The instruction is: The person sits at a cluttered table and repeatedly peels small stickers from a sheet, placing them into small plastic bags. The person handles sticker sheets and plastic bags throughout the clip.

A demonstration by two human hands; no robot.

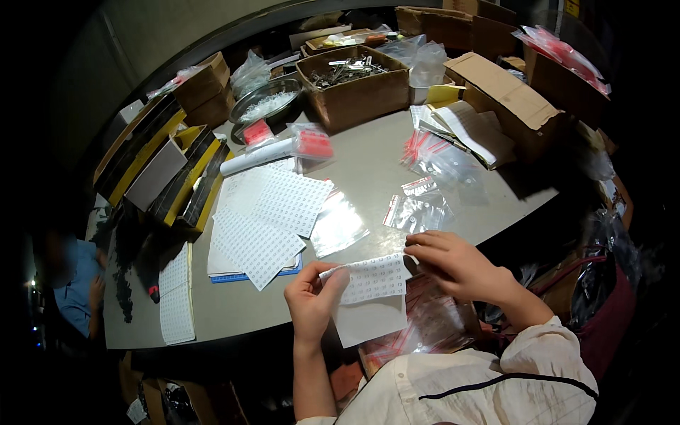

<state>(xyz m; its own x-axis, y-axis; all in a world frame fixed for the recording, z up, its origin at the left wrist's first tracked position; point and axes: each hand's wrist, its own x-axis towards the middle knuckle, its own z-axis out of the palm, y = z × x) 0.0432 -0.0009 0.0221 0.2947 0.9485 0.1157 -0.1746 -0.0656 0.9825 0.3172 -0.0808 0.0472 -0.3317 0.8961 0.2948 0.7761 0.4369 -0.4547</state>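
My left hand (312, 301) is closed in a pinch on the left edge of a white label sheet (372, 280). Rows of small printed labels cover the upper part of this sheet, and its lower part is plain white. At the sheet's upper right corner, my right hand (453, 265) has its fingers bent and drawn together; whatever is between them is too small to make out. Below the sheet, an open box of clear zip bags (439, 319) with red stripes lies close to my body. Small filled zip bags (421, 205) rest on the table just beyond my hands.
More label sheets (283, 202) lie over a blue-edged pad (223, 278). A carton of metal parts (354, 103) and a bowl of clear pieces (265, 106) stand at the back. Black-and-yellow boxes (163, 170) line the left. Another person (76, 287) is at the far left.
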